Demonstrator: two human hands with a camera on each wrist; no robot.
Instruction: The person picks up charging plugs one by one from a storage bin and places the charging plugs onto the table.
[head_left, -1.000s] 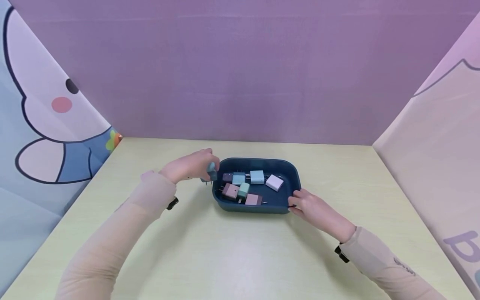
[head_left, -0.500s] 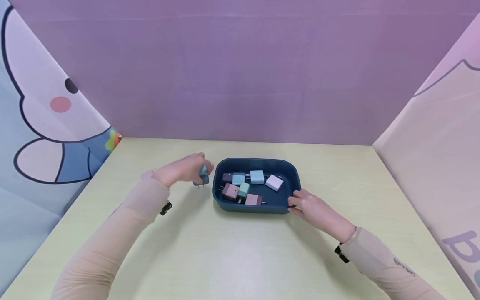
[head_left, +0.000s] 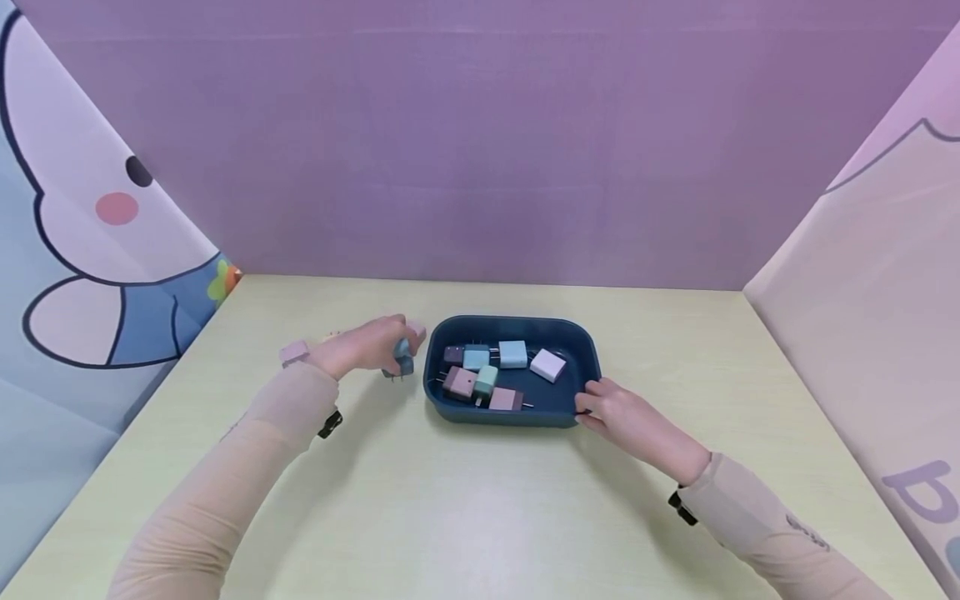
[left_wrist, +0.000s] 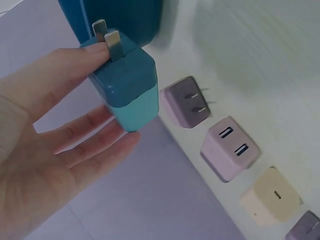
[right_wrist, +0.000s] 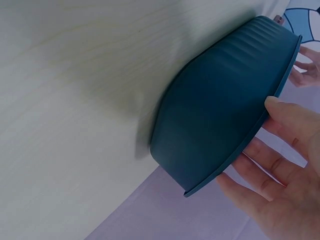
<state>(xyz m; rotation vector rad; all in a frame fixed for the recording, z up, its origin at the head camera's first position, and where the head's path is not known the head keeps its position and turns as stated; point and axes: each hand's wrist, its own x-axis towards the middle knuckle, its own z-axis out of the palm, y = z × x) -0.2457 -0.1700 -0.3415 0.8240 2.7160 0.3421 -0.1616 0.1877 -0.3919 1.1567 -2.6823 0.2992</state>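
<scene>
Just left of the dark blue plastic box [head_left: 517, 419], my left hand [head_left: 371, 343] holds a two-tone blue wall charger [left_wrist: 127, 85] between thumb and fingers. Its two metal prongs point up past the thumb in the left wrist view. My right hand [head_left: 622, 414] grips the near right corner of the box, with the thumb over the rim in the right wrist view. Inside the box lie several chargers: a white one [head_left: 548, 365], a light blue one [head_left: 513, 354], a green one [head_left: 486, 381] and pink ones, mostly toward the left side.
More chargers stand in a row on the table beyond my left hand: a mauve one with prongs [left_wrist: 189, 102], a pink one with two ports [left_wrist: 230, 149], a cream one [left_wrist: 272, 196] and another mauve one [left_wrist: 306, 227]. A purple backdrop [head_left: 480, 150] rises behind the table.
My left hand has moved left and slightly nearer me, away from the box's left rim, carrying the blue charger. A pink charger now shows past its fingers. The right hand stays on the box.
</scene>
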